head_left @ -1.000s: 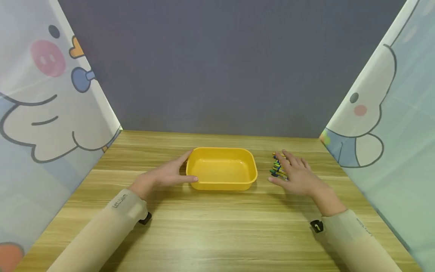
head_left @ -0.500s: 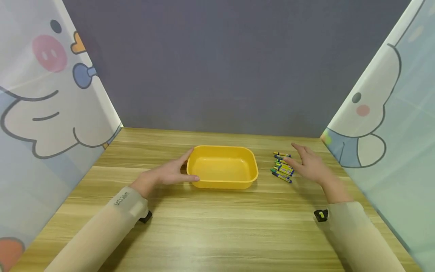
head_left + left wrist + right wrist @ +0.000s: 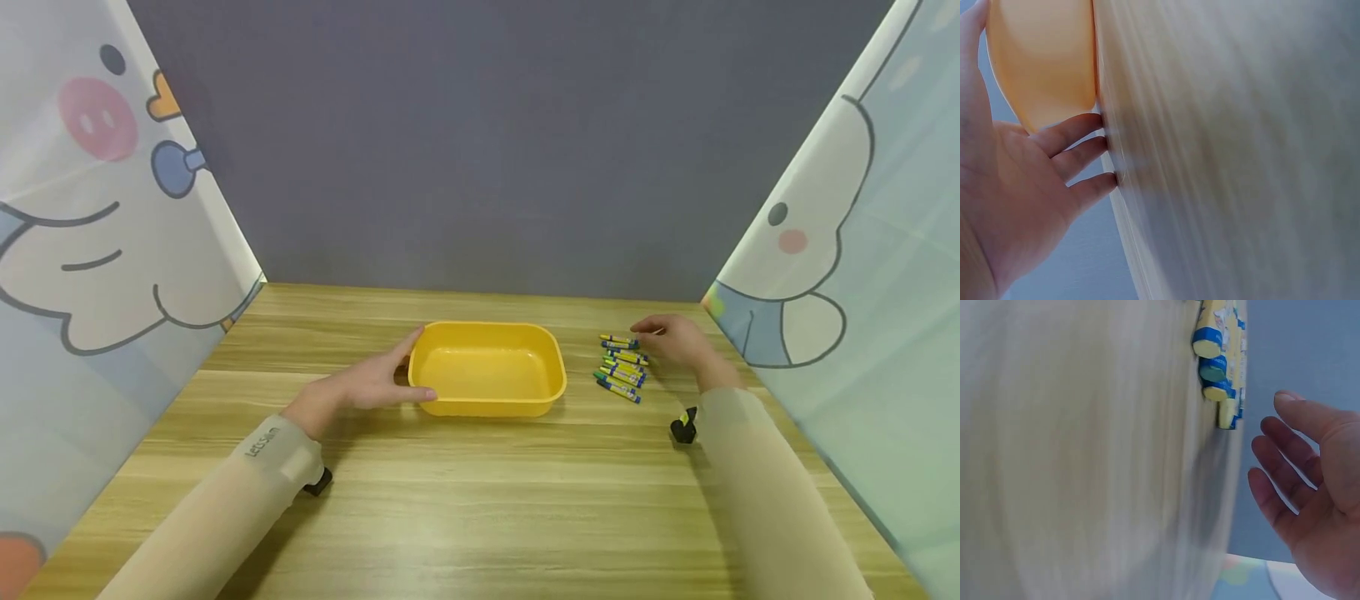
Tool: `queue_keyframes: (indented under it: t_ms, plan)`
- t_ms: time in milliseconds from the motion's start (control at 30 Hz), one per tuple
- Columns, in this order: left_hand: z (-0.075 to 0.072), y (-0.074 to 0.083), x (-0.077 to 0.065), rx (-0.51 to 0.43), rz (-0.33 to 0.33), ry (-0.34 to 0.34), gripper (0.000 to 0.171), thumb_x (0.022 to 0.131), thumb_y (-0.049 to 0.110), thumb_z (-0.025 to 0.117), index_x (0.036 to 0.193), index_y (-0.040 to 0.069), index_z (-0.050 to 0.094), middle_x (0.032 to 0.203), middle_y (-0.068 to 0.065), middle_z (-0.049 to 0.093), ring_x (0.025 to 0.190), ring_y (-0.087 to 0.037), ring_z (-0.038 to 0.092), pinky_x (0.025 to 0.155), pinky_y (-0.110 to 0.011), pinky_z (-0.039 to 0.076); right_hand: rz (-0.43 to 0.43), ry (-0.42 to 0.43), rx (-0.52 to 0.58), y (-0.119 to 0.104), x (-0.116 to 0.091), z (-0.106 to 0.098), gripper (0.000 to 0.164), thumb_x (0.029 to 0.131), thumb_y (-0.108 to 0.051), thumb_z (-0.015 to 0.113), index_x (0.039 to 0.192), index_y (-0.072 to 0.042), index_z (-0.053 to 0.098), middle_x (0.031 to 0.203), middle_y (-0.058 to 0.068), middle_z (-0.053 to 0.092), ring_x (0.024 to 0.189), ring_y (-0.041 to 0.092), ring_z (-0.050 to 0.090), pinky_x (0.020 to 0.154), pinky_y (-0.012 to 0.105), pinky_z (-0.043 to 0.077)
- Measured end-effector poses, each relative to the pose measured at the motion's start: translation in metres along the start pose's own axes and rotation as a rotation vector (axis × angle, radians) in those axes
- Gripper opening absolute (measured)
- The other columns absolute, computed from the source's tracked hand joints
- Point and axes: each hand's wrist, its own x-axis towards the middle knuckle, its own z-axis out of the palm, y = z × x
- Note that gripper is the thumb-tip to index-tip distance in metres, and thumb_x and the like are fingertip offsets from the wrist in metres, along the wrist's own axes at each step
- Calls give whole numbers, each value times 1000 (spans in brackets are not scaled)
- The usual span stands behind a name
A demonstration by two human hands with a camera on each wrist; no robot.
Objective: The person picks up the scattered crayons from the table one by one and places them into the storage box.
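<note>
A shallow yellow plastic tray sits mid-table, with nothing inside. At its left end my left hand has its thumb on the front corner and its index finger at the back corner. In the left wrist view, the other fingers are nearly straight, their tips at the tabletop. A loose row of several crayons in yellow and blue wrappers lies to the tray's right. My right hand is by the row's far right end. Its fingers bend loosely and hold nothing, slightly apart from the crayon ends.
The wood-grain table ends at a dark grey panel at the back. Cartoon-printed sheets stand on the left and right. Bare wood separates the tray from the crayons.
My right hand has moved from above the crayons to their far right end, uncovering them. Its spread fingers have drawn closer together and bent. My left hand stays at the tray.
</note>
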Motion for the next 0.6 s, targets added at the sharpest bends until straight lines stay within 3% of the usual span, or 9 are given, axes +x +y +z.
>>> queue_keyframes:
  t_ms: [367,600]
  plan:
    - [2,-2,-1,5,-4,4,129,90,75,78,178,34,-8,172,-17,46,157,-41,47,129,-68,33,31,0,-31,11,23,15,26,110,-18,68,126,-2,80,137,29,73,132,52,64,114,67,48]
    - [1,-1,-1,-7,-9,-1,128,91,74,77,177,36,-10,175,-18,41,158,-42,44,130,-67,32,14,5,-51,17,18,9,26,108,-12,68,126,4,78,133,32,73,126,53,66,108,65,51]
